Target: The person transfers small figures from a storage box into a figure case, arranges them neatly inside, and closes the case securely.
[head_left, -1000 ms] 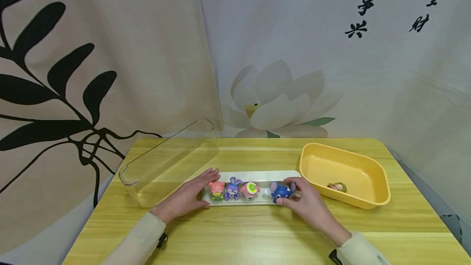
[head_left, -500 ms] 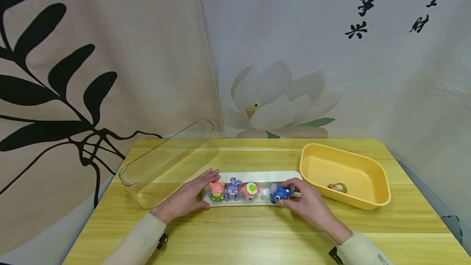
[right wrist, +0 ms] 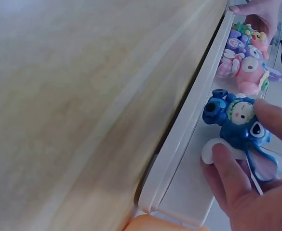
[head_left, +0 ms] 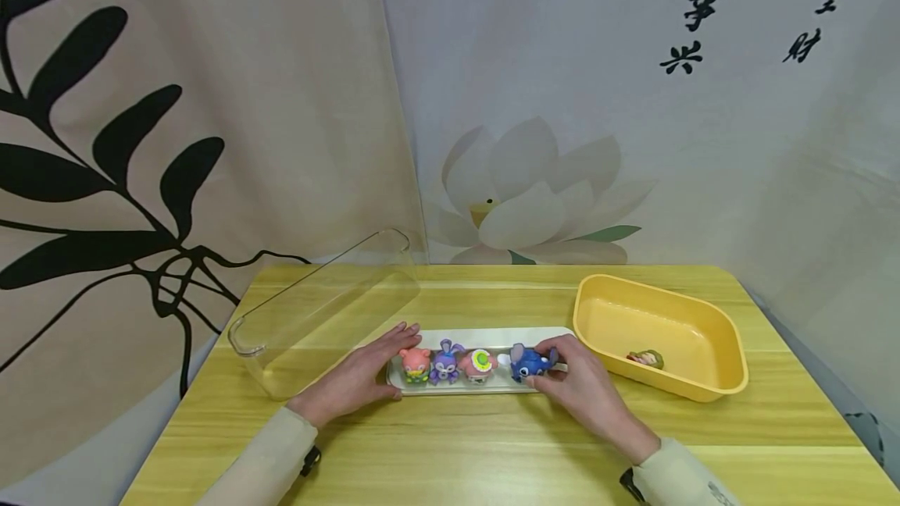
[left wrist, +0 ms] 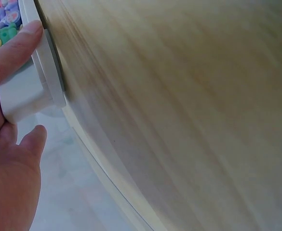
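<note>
My right hand [head_left: 582, 378] pinches a blue big-eared toy figurine [right wrist: 239, 122] between thumb and fingers, over the right part of a long white tray [head_left: 495, 337]. To its left on the tray stand a pink figurine [head_left: 477, 367] with a yellow-green disc on its back, a purple long-eared figurine [head_left: 444, 363] and a coral-pink figurine [head_left: 415, 365]. My left hand [head_left: 357, 375] grips the tray's left end, thumb on the near edge and fingers towards the far side. In the left wrist view the thumb [left wrist: 20, 50] lies on the tray's rim.
A clear plastic cover [head_left: 323, 311] lies on the wooden table [head_left: 450, 451] at the back left. At the right stands a yellow basin [head_left: 703, 393] holding one small figurine [head_left: 645, 358] with a green top. A printed curtain [head_left: 337, 100] hangs behind the table.
My right hand has shifted slightly left along the tray with the blue figurine, closer to the pink one. The left hand stays put.
</note>
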`<state>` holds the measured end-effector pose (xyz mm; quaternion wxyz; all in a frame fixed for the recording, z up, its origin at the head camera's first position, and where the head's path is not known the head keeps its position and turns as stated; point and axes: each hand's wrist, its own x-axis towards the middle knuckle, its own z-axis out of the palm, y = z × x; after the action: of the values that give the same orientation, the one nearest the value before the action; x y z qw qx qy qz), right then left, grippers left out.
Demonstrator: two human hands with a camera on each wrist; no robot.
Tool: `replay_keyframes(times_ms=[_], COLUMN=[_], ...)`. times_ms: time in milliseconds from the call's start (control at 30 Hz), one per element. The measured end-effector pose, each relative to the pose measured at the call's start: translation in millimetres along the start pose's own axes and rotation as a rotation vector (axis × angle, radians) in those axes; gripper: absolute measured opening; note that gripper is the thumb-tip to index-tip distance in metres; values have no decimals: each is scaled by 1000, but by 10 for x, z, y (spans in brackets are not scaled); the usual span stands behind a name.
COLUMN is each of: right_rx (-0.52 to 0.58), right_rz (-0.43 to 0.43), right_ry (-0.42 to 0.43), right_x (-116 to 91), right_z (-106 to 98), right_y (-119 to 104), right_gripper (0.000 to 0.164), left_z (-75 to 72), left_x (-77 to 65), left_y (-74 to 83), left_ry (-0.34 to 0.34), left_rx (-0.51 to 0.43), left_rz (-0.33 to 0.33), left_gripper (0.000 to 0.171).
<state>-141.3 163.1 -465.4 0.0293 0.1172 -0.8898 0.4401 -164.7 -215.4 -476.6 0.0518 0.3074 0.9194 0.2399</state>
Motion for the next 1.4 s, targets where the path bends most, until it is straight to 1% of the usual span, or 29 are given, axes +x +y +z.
replay_keyframes(times_ms=[167,333,433,633,867,1000,1100,1400], right_rx=[-18,-18,-37,-108,-132,-137,-132,-122], right_rz=[6,-12,-21,-40,-65,-60,-71,-134], right_ry=[-4,7,15,36,50,66,82,114], right_x=[20,31,30,18,-29,-80,-117,-186], right_z=[2,1,5,12,-18,-100,-201,-525], right_y=[-11,-17,-16,-4,0,-20,-31,50], right_gripper=[41,56,63,67,72,70,67,56], left_z=[5,11,12,14,25,31,35,41], left_x=[4,11,14,15,-4,-11,-11,-7], left_y=[-6,-12,-14,-20,-33,-41,-43,-45], left_ry=[3,4,2,0,17,29,31,27], left_rx=[2,0,-4,-9,-1,4,2,-5], left_rz=[5,3,-1,1,23,34,35,28], left_gripper=[94,93,93,93,93,93,94,94])
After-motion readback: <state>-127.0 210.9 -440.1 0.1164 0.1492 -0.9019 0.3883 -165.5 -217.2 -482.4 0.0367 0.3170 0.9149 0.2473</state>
